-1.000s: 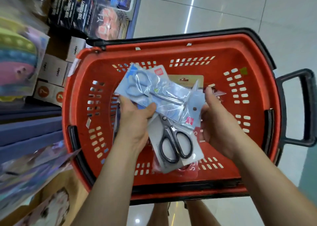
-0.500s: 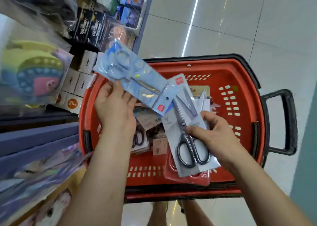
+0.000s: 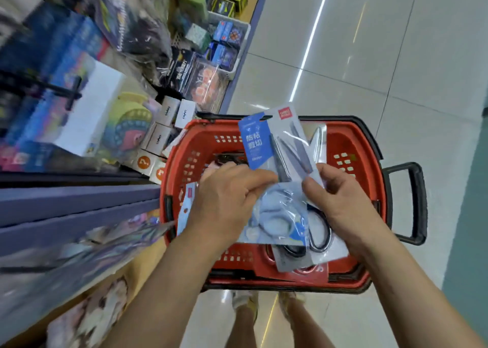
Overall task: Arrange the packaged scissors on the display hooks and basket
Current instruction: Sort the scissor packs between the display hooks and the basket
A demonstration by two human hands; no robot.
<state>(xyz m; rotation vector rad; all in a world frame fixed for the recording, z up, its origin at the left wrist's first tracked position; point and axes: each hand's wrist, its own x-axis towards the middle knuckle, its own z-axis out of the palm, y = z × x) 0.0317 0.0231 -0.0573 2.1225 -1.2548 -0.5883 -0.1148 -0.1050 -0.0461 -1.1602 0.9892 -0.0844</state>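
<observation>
Feet (image 3: 243, 301) at bottom edge, on pale tile, just in front of the basket's near rim.

Both forearms reach in over the red basket (image 3: 369, 178). Hands now close together at its middle; half a second ago they were apart, the left raised over the basket's left rim.

Left hand (image 3: 227, 202): fingers curled, thumb and forefinger pinching the blue-handled scissors pack (image 3: 277, 215) at mid-length. That pack earlier lay slantwise up at the left; now it stands card end away from the person, handles nearest, laid on top of the other pack.

Right hand (image 3: 343, 202): fingers curled round the right edge of the black-handled scissors pack (image 3: 320, 229), thumb on the front. This pack sits directly behind the blue one, touching it, its black loops showing at lower right. Same grip as before.

Third pack (image 3: 184, 210), white with a red tag, shows under the left wrist at the basket's left wall. Held or lying loose: cannot tell.

More packs in the basket bottom, mostly hidden.

Black basket handle (image 3: 418, 202) sticks out to the right.

Beyond, left: shelf with white boxes (image 3: 169, 112) and bagged toys, more blurred than before. View now takes in more shelf, with the basket lower in frame.

Shiny tiled floor (image 3: 396, 57) beyond.
</observation>
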